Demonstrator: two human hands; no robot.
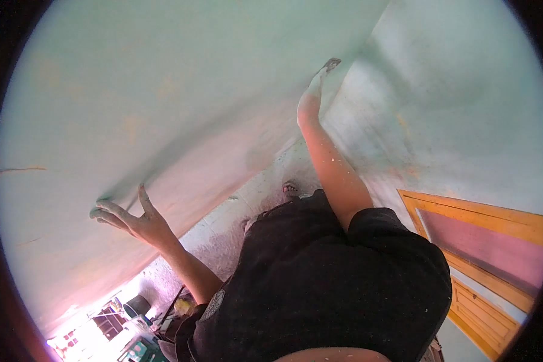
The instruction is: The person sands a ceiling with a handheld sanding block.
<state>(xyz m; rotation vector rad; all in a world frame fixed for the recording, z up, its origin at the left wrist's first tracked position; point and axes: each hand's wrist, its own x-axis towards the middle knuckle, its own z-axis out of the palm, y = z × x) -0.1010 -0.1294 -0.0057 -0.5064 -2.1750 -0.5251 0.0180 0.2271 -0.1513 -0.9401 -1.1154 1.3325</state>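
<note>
My left hand [140,222] is raised beside the pale green wall [133,78], fingers stretched out and the thumb apart. Its fingertips are dusted pale and meet or nearly meet the wall; nothing is in it. High up, close to the corner where two walls join, my right hand [313,90] is coated in whitish dust. At its fingertips is a small, dark, flat piece [332,63], held against or very near the wall. Its kind is too small to make out, and my hand covers part of it.
To the right is another pale, smudged wall [428,108] with a yellow wooden frame [476,208] and a panelled yellow door [482,314]. A dark bucket [137,306] and a green crate [143,350] stand at the lower left. My foot [290,187] rests on the dusty floor [220,226].
</note>
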